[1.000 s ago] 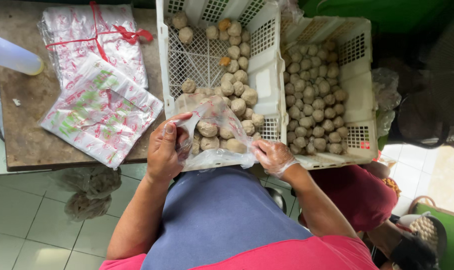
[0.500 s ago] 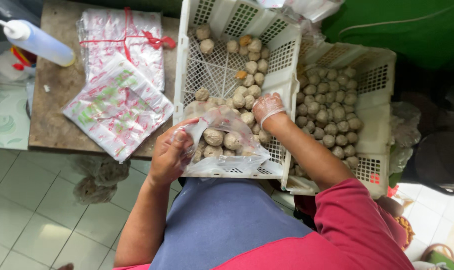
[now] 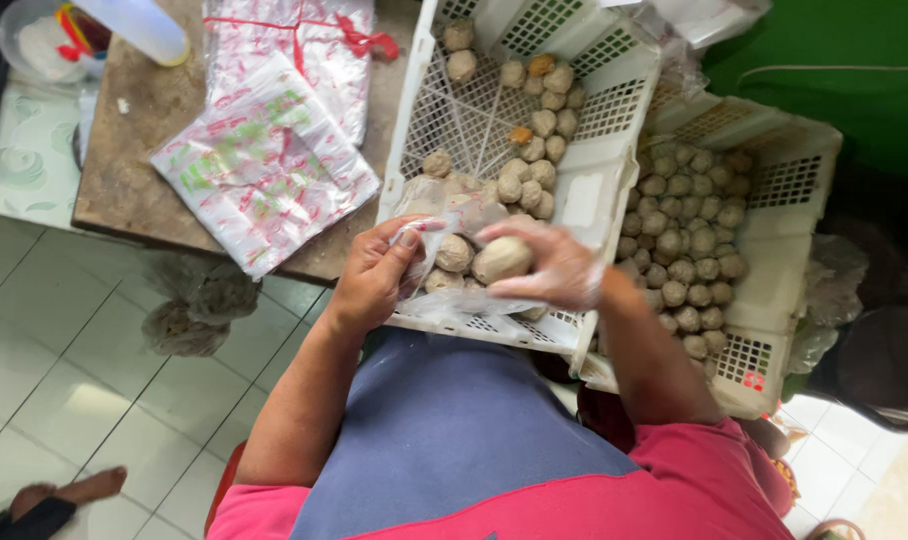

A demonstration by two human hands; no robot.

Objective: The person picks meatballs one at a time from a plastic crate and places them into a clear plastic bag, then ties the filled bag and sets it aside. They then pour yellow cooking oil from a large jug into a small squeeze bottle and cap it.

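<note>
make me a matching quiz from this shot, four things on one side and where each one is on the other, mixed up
Things:
1. right hand
2. left hand
3. stack of printed bags
4. second crate

Places or states:
A. lying on the brown tabletop
B. pinching the clear bag's edge
C. filled with balls, right of the near crate
D. gloved, holding a ball over the bag

Pairs: 1-D, 2-B, 3-A, 4-C

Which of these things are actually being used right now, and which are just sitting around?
In use:
left hand
clear bag
right hand
ball
near white crate

Lying about:
stack of printed bags
second crate of balls
squeeze bottle
wooden table
</note>
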